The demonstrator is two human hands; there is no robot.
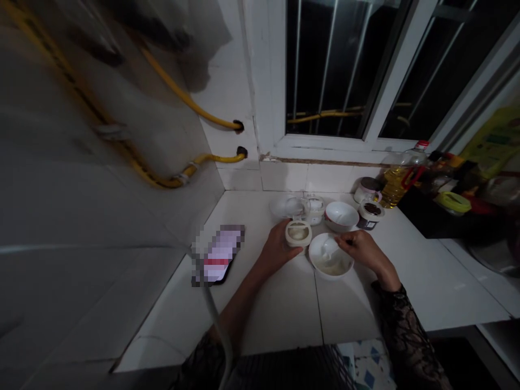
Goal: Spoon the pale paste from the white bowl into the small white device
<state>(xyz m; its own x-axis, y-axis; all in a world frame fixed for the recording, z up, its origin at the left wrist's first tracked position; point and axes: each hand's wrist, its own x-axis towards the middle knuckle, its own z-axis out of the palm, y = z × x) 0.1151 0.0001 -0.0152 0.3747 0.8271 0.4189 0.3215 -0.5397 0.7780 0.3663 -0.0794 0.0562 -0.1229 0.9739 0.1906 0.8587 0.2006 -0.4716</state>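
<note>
1 left hand (278, 250) gripping round container (298, 234), right hand (363, 250) pinching spoon (330, 248) in bowl (320, 266)

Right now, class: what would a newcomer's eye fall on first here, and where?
Two bare hands at the centre of the white tiled counter: the left hand holds a small round cream container, the right hand's fingers sit at a white spoon in a white bowl. Yellow hoses snake along the wall at left, and a bottle of yellow oil stands back right.

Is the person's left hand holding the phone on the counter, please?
No, the left hand holds a round cream-coloured container, while the pixelated phone lies apart from it on the tiled counter.
</note>
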